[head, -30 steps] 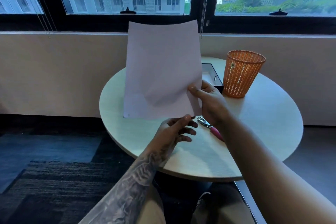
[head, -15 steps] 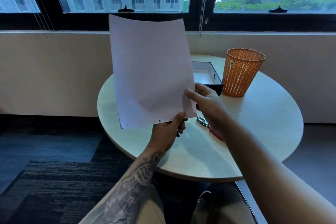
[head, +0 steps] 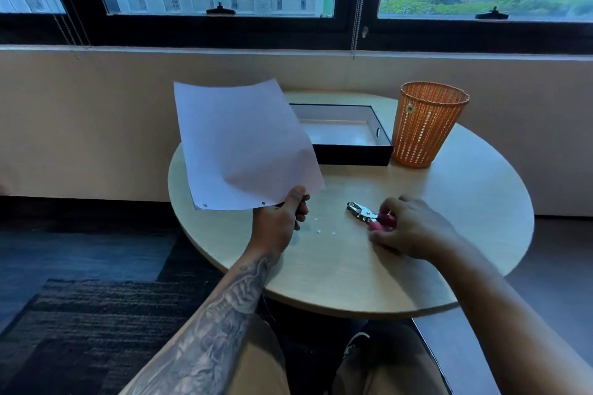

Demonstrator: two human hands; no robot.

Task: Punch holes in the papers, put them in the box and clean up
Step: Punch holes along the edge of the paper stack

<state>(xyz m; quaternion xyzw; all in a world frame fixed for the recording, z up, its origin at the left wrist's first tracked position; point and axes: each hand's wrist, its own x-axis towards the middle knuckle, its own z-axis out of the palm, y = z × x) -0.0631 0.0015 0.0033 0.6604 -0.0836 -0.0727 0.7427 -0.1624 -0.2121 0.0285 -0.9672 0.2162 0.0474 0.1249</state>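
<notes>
Left, paper (head: 237, 144) overhanging table (head: 353, 282) edge, box (head: 353, 155) (open) behind

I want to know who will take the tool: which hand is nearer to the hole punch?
Right. The right hand is at the hole punch's pink handles; the left hand holds the paper, apart to its left.

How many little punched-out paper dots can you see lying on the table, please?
3: one dot near the left hand, two between that hand and the hole punch. Hands may hide others.
</notes>
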